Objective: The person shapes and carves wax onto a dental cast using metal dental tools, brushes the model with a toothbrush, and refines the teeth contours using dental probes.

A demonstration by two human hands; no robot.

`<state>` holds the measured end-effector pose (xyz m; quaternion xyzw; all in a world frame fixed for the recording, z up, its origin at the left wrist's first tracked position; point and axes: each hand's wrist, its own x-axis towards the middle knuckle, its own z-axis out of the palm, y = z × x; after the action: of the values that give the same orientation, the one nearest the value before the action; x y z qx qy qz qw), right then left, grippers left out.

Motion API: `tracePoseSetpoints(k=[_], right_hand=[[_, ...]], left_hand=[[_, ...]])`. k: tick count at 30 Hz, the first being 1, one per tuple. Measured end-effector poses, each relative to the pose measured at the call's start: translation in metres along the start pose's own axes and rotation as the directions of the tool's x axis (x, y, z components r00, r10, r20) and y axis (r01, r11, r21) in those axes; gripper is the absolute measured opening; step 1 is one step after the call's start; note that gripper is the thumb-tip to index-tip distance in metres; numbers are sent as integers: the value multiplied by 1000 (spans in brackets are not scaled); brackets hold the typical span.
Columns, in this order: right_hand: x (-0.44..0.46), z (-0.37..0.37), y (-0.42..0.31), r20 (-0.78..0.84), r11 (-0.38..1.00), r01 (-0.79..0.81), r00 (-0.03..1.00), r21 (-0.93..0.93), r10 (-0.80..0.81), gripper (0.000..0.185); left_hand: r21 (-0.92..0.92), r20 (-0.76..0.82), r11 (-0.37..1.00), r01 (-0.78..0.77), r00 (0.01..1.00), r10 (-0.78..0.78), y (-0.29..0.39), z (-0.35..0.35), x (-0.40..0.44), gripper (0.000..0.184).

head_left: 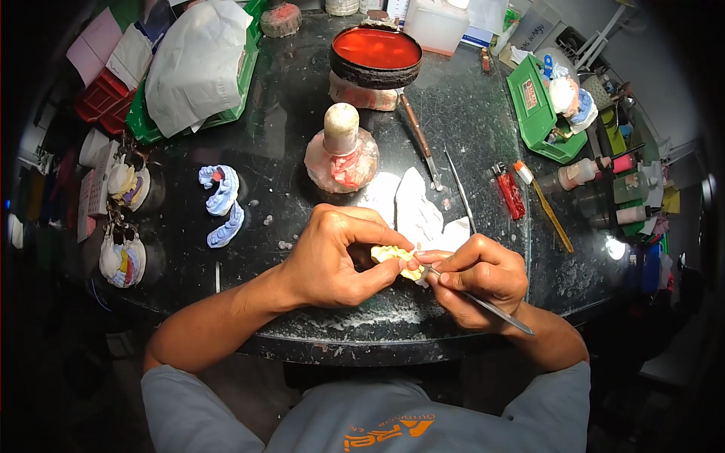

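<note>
My left hand [340, 253] pinches a small yellow dental model [387, 254] between thumb and fingers, above the front part of the black table. In my right hand [483, 279] is a thin metal tool [498, 311], held like a pen. Its tip is at the right end of the yellow model, where my fingers partly hide it. Just behind the model lies a crumpled white cloth [418, 208]. A metal carving tool [459, 189] rests beside the cloth.
Behind my hands stand a burner [341, 143] and a pan of red wax [376, 49]. Blue dental models [219, 190] lie left, near mounted casts [122, 260]. A red lighter [509, 195], a toothbrush [547, 204] and a green bin [529, 98] are right.
</note>
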<state>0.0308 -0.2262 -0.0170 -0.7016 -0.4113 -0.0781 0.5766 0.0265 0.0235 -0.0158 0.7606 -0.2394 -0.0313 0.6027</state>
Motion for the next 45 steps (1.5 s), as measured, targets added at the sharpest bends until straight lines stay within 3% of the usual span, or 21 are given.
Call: tracePoseSetpoints(k=[7,45], right_hand=[[1,-4,-2,72,1000,-10,997,-9,11,17],[2,-5,-2,67,1000,-6,998,-15,7,17]], left_hand=[[7,-7,1000,7,1000,-7,1,1,-1,23],[24,-20,998,-53,998,54,-1,2,-2,25]])
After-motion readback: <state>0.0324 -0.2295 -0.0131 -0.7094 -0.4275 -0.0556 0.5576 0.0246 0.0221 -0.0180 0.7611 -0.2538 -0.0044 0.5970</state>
